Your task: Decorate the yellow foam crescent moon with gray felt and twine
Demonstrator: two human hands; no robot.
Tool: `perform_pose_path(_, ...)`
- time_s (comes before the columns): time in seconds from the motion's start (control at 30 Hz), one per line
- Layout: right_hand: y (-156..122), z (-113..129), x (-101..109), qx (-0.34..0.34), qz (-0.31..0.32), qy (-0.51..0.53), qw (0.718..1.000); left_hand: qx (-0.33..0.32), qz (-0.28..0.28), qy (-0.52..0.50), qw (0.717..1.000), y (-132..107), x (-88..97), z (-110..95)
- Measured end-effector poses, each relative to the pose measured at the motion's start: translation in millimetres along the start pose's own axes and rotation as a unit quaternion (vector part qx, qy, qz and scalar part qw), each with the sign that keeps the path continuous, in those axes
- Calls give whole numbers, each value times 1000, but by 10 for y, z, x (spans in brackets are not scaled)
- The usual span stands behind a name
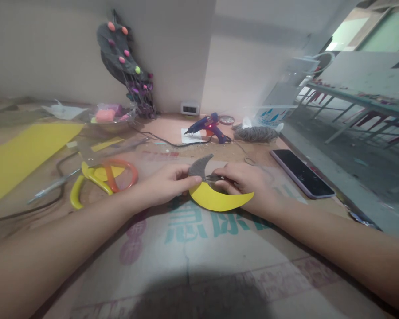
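My left hand (168, 182) pinches a grey crescent-shaped felt piece (198, 165) that lies over a yellow crescent cutout (216, 198). My right hand (246, 179) is closed on small scissors (213, 178), whose dark blades point left at the grey piece. Both hands rest on a printed cardboard sheet (199, 248) on the table.
Yellow and orange scissors (101, 176) and a yellow foam sheet (16, 155) lie to the left. A blue glue gun (208, 126) with its cord, grey twine (254, 133) and a phone (301, 173) lie behind and to the right. A grey decorated craft piece (123, 62) leans on the wall.
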State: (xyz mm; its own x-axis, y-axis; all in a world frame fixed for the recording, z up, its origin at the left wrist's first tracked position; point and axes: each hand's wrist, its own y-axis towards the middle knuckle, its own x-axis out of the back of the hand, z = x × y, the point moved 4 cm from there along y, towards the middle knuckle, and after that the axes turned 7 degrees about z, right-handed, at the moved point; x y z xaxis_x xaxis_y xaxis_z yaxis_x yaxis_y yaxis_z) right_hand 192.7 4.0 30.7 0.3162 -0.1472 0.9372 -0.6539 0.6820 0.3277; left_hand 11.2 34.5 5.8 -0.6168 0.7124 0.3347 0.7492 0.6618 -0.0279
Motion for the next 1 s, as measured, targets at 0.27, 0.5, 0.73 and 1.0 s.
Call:
perform_pose_path(0.27, 15, 34, 3, 18, 9, -12, 1000, 1, -2, 5, 1000, 17, -2, -26)
perform_pose_path(0.5, 10, 33, -1, 13, 23, -13, 1000, -4, -9, 3, 1000, 10, -10, -42)
perform_pose_path(0.73, 11, 30, -4, 21, 12, 1, 1000, -12, 1, 3, 1000, 11, -15, -40)
perform_pose_path(1.0, -12, -75, -31, -65, -16, 81, 994, -18, 2, 21, 1000, 5, 6, 7)
